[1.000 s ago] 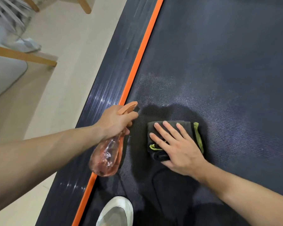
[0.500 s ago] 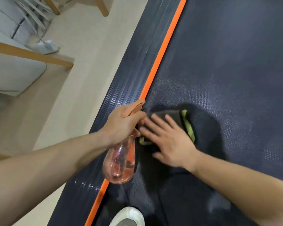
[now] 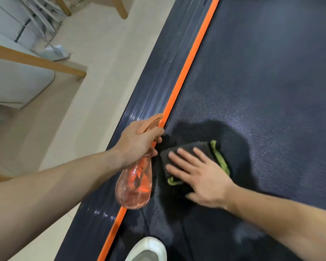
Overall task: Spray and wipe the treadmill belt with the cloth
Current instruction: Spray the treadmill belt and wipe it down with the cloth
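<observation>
So the person is down over the treadmill belt [image 3: 262,81] with both arms out. The right hand [image 3: 201,176] lies flat on the cloth [image 3: 202,146], fingers straight and a bit spread, palm pressing it onto the belt. The cloth is dark, folded into a rough square, with a lime-green hem [image 3: 220,159] poking out at the hand's 2 o'clock and another bit of green at its 8 o'clock. It sits on the belt close to the orange stripe [image 3: 188,66], not touching it from what I can see.

At the cloth's 9 o'clock, the left hand [image 3: 137,140] is wrapped around the neck of a spray bottle [image 3: 134,187], fingers curled on the trigger part. The bottle is clear pinkish with an orange-tan head, hanging tilted over the stripe, belly toward 6 o'clock and nozzle toward 1 o'clock.

There's a paler damp-looking patch [image 3: 224,102] on the belt at the cloth's 12 o'clock. Ribbed side rail [image 3: 154,87] runs along the stripe's outer side, then beige floor [image 3: 105,63]. A white shoe [image 3: 149,249] is on the belt at 6 o'clock, and a wooden furniture frame [image 3: 36,61] sits at 10 o'clock.
</observation>
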Motion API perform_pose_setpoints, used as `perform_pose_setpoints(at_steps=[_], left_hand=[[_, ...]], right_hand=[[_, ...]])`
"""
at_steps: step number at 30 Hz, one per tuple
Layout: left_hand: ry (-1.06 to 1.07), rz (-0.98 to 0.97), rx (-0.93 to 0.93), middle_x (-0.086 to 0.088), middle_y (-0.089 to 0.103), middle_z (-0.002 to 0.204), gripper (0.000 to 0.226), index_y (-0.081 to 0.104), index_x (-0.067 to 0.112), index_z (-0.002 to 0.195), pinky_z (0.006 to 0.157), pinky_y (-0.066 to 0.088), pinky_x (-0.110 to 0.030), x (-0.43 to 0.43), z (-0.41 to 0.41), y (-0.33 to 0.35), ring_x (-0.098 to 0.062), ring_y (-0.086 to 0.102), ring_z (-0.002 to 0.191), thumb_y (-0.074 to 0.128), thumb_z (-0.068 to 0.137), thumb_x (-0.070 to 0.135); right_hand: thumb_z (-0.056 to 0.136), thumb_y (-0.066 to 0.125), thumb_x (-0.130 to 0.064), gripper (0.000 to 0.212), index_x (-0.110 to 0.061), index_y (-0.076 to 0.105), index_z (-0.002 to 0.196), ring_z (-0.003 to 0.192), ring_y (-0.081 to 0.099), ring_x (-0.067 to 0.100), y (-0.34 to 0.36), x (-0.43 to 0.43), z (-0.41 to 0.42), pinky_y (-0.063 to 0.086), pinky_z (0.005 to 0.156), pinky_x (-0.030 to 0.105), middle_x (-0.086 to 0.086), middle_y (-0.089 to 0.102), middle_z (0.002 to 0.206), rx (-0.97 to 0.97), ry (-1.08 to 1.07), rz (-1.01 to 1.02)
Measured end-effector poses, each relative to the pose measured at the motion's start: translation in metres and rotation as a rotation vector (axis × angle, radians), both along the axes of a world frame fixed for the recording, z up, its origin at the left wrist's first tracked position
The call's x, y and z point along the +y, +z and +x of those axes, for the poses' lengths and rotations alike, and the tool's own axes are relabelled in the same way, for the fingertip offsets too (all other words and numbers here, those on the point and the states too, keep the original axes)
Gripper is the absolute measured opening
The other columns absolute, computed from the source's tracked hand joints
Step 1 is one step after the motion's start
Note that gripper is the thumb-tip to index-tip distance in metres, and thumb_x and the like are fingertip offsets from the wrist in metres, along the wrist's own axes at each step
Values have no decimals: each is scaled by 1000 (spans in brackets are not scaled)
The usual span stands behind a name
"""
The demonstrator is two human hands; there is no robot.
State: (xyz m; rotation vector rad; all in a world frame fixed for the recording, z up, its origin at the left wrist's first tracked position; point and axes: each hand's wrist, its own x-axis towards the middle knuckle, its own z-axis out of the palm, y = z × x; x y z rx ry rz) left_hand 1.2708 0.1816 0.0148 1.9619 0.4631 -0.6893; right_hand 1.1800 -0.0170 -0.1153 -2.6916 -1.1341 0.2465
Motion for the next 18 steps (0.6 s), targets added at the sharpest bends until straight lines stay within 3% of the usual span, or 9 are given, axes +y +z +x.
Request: perform_pose_setpoints(at_steps=[2,3,5,7,9,11,13,15,18], left_hand=[[-24,5,-4,-12,69,82,8,72,13,93,56,52,-32,-1,-1,-1,-28,60,54,72,94,21],[-33,-2,1,-12,69,83,7,72,14,94,55,52,-31,-3,0,-2,-28,60,54,71,96,20],[-43,-10,21,-13,69,84,12,72,8,99,53,51,-29,-4,2,-5,-27,60,54,68,98,19],[-34,8,25,-12,69,84,21,72,-1,106,52,51,-28,-4,2,-7,-25,60,50,67,97,18],[-47,16,28,-11,69,83,23,72,0,111,53,51,-28,-6,2,-5,-24,61,49,67,98,18],[-36,-25,29,-14,67,85,11,73,9,104,53,51,-29,-5,3,-3,-23,58,49,65,99,15],[-25,-52,11,-16,63,86,15,69,24,95,48,49,-24,-3,1,-3,-20,54,46,63,99,11],[-64,-57,4,-17,62,86,15,68,22,101,45,49,-23,-2,-1,-6,-15,53,44,61,100,8],[-85,-92,16,-15,61,83,22,68,24,110,43,47,-22,1,-5,-11,-9,54,43,60,101,5]], right_hand=[[67,52,-63,95,-33,34,156,153,21,22,0,-17,14,10,121,49,-1,21,167,24,159,-31],[68,52,-62,93,-32,35,155,153,23,23,1,-24,39,12,120,49,-1,23,167,-9,137,-50],[79,57,-55,85,-31,32,156,154,21,26,5,-36,102,14,121,51,0,22,168,-7,-120,-57],[93,52,-52,76,-31,21,160,156,8,24,11,-42,148,7,123,51,-1,10,170,43,-419,-76],[95,47,-54,75,-30,19,160,157,4,26,8,-31,140,4,124,51,1,7,170,16,-555,-67],[86,53,-55,82,-28,25,159,156,11,30,5,-12,83,11,123,56,5,15,169,-24,-394,-48],[70,56,-58,94,-29,32,157,154,17,30,1,2,8,15,121,56,6,21,168,3,-75,6],[68,58,-60,96,-31,33,156,154,17,24,-2,1,-36,11,122,50,1,20,168,10,142,-3],[74,54,-61,89,-31,35,156,154,17,21,-7,-20,19,9,121,48,-2,21,168,-12,132,-5]])
